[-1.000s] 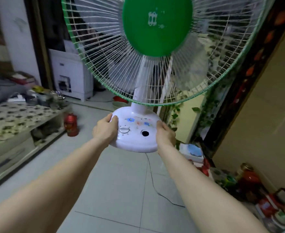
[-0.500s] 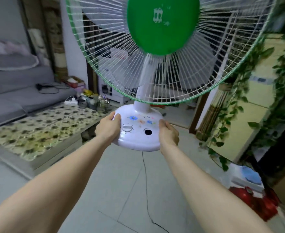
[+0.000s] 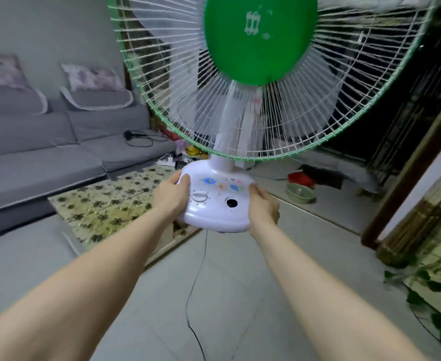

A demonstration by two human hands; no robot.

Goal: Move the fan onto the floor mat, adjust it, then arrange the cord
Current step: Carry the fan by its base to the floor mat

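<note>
We hold the fan upright in the air, its green face toward us. Our left hand and right hand clamp the smooth white base's sides. The thin black cord hangs to bare grey tiles; sofa far left.

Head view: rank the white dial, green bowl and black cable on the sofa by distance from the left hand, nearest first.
1. White dial, on the fan base just right of the left hand.
2. Green bowl, on the floor, right.
3. Black cable, on the sofa seat, far back.
</note>
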